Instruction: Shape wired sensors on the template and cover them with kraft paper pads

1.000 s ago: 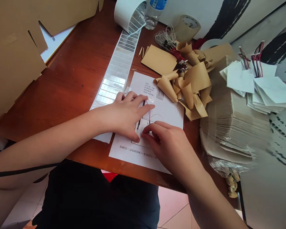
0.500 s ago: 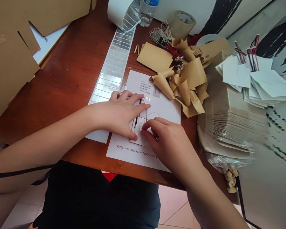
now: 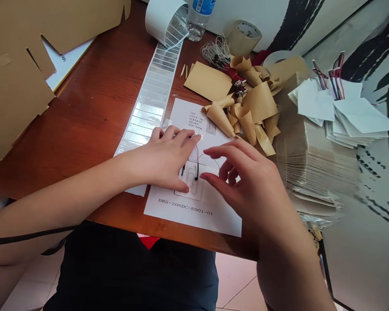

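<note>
Lying palm down with its fingers spread, the left hand [image 3: 165, 160] rests over a white printed sheet [image 3: 178, 216] on the wooden tabletop [image 3: 94, 99], its thumb tip at the left side of a thin see-through piece [image 3: 198, 188] marked with pale looping lines. That piece lies flat on the lower part of the sheet, within a black-lined outline and above the printed code. A red-and-black wire [image 3: 197, 153] runs down from by the left fingertips to a dark sleeve [image 3: 196, 173] on the piece. The left grip is slack, flattened instead of curled around anything. The right hand [image 3: 249, 181] is just to the right, its grip released: index finger and thumb stand apart, with the thumb tip near the dark sleeve. Whether that thumb touches the sheet cannot be told. A strip of silvery labels [image 3: 154, 80] passes beneath the left wrist and leads back to its roll [image 3: 164, 19], beside a water bottle [image 3: 197, 26]. Curled brown paper pieces [image 3: 261, 103] lie beyond the right hand, next to a stack of grey card [image 3: 320, 168]
</note>
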A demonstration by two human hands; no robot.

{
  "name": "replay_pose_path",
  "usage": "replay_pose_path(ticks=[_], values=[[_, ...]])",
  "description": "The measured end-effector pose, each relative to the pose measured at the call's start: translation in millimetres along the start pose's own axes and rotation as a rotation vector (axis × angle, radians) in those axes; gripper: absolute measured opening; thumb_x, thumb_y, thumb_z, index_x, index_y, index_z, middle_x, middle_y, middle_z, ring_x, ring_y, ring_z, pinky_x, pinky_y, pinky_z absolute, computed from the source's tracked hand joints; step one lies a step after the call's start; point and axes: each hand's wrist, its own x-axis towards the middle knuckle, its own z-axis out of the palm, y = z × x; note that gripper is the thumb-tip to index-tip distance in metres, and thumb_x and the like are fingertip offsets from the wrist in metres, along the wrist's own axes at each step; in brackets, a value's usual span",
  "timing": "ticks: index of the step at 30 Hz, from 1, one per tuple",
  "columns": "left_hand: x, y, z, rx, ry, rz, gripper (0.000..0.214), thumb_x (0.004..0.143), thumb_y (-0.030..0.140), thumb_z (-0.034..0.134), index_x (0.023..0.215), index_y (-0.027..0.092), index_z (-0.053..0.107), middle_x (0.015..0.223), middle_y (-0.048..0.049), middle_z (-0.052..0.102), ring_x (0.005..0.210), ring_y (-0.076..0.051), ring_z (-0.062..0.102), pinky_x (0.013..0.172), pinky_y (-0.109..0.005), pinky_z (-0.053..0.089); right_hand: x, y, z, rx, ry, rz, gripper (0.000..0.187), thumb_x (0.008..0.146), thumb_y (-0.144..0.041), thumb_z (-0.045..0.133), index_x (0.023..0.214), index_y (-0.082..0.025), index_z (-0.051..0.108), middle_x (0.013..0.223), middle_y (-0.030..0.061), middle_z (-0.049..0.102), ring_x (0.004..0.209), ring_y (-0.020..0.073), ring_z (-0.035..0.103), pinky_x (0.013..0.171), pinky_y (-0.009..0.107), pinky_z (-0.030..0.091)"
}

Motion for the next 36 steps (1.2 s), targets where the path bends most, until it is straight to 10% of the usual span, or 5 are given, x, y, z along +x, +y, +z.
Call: replay_pose_path(ticks=[12, 22, 36], values=[[0.9, -6.5, -9.4, -0.070, -0.021, 0.000, 0.112, 0.080, 0.071, 0.062, 0.167, 0.016, 0.018, 0.168, -0.0188, 0.030, 0.146, -0.044, 0.029, 0.118, -0.058, 0.026, 9.3, 19.4, 9.8, 0.019, -0.061, 0.117, 0.030, 0.092, -0.016, 0.050, 0.108, -0.020, 0.074, 0.097, 0.0076, 0.073, 0.072, 0.0176, 0.066, 0.067, 0.033, 0.051], [14.0, -16.9, -2.9, -0.094, 0.171, -0.032, 0.060, 0.097, 0.019, 0.035, 0.157, 0.018, 0.042, 0.147, -0.0152, 0.058, 0.134, -0.034, 0.049, 0.106, -0.050, 0.033, 14.7, 9.7, 16.8, 0.091, -0.021, 0.162, 0.015, 0.090, -0.024, 0.061, 0.078, -0.021, 0.069, 0.072, 0.0019, 0.066, 0.064, 0.0155, 0.056, 0.060, 0.029, 0.041], [9.0, -13.5, -2.6, -0.092, 0.210, 0.013, 0.049, 0.098, 0.037, 0.054, 0.145, 0.023, 0.055, 0.141, -0.0143, 0.061, 0.131, -0.035, 0.050, 0.104, -0.051, 0.029, 14.2, 7.7, 22.7, 0.543, 0.015, 0.388, 0.025, 0.094, -0.041, 0.061, 0.085, -0.019, 0.069, 0.080, 0.0039, 0.075, 0.071, 0.0171, 0.067, 0.071, 0.033, 0.052]])
